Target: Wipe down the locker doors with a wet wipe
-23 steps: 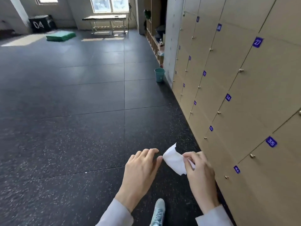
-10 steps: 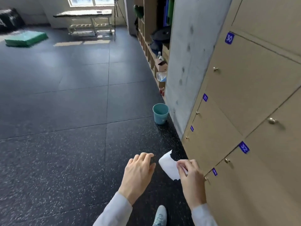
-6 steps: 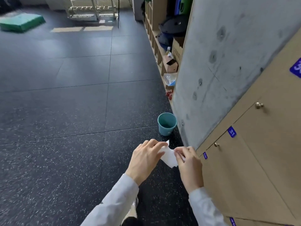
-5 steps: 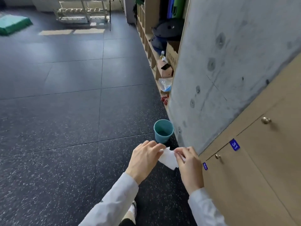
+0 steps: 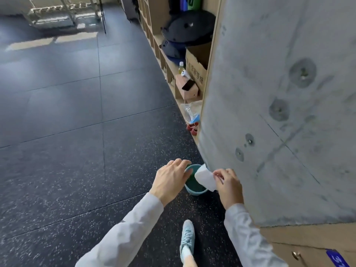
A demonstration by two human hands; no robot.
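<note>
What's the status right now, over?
Right hand pinching wipe; left hand open, empty. Wipe above teal bucket. Concrete pillar close on right.

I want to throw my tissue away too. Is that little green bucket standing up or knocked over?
Standing up. The green bucket sits on the floor with its round opening facing upward, beside the concrete pillar.

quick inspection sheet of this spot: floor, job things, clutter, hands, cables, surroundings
surface: dark speckled rubber floor.
job's things: white wet wipe over the teal bucket; one locker door at lower right.
clutter: cardboard boxes, bottle, red shoes on the shelving.
grippers: right hand pinches the wipe; left hand open beside it, holding nothing.
cables: nothing seen.
surroundings: concrete pillar; metal rack far back.
</note>
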